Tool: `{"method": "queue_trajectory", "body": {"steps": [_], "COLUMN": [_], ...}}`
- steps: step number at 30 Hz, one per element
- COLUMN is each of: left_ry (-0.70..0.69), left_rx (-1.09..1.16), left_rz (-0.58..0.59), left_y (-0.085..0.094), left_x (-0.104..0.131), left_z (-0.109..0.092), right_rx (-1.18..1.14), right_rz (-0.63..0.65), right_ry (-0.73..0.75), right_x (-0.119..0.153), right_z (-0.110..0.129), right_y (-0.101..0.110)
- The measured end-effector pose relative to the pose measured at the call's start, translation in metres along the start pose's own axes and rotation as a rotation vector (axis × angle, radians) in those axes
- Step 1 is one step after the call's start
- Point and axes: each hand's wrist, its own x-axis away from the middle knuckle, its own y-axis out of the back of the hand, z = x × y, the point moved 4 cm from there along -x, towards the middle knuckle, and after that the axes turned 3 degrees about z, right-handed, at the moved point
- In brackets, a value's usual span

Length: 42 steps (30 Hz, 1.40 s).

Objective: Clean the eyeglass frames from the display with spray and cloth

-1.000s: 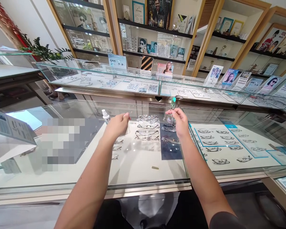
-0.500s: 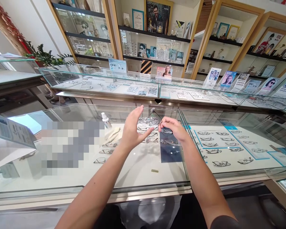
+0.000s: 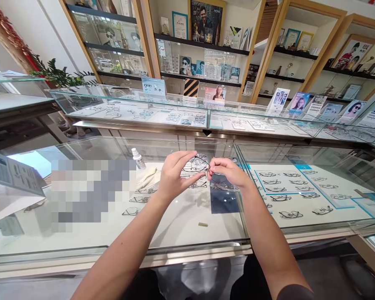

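Note:
A pair of thin dark-rimmed glasses (image 3: 201, 163) is held up above the glass counter (image 3: 181, 233). My right hand (image 3: 226, 171) pinches it at its right side with thumb and fingertips. My left hand (image 3: 176, 173) is at the glasses' left side, thumb and fingers apart in a wide C around the frame; whether the fingertips touch it cannot be made out. Under the glass behind the hands lie rows of glasses, partly hidden, and a dark blue panel (image 3: 224, 202).
A white bottle (image 3: 138, 159) and a cream cloth (image 3: 147, 178) are left of my left hand. A folded card stand (image 3: 14, 179) stands at the far left. Another glass showcase (image 3: 162, 112) runs across behind, with upright cards on it.
The glasses have turned and lowered between my hands. My left hand's fingers have come down nearer to its thumb. My right hand keeps its pinch, slightly lower.

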Motion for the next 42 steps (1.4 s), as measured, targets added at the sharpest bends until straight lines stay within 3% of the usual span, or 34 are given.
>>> {"method": "queue_trajectory", "body": {"steps": [4,9,12,17,22,25,30,37,42], "left_ry": [0.073,0.040,0.061,0.126,0.064,0.043,0.069,0.097,0.067], "left_rx": [-0.012,-0.019,-0.006,-0.029,-0.046,-0.002,0.096,0.003,-0.031], "left_rz": [-0.060,-0.257,-0.340,-0.404,-0.407,-0.371,-0.365,-0.350,-0.331], "left_y": [0.005,0.021,0.034,0.057,0.081,0.088,0.084,0.078,0.075], "left_x": [0.002,-0.006,-0.018,-0.052,-0.096,-0.111,-0.112,-0.110,-0.112], "left_z": [0.000,-0.008,-0.010,-0.012,-0.032,-0.046,-0.055,-0.049,-0.046], "right_rx": [-0.010,0.231,0.406,0.621,0.754,0.769,0.774,0.770,0.838], "right_rz": [-0.115,-0.543,-0.717,-0.764,-0.845,-0.893,-0.903,-0.885,-0.938], "right_ry": [0.073,0.359,0.423,0.348,0.460,0.480,0.504,0.452,0.292], "right_x": [0.001,0.014,0.021,0.014,0.012,0.017,0.025,0.021,0.019], "right_z": [0.008,0.023,0.036,0.078,0.134,0.150,0.151,0.142,0.143], "right_y": [0.001,0.010,0.006,-0.008,-0.009,-0.007,-0.005,0.007,0.010]}}
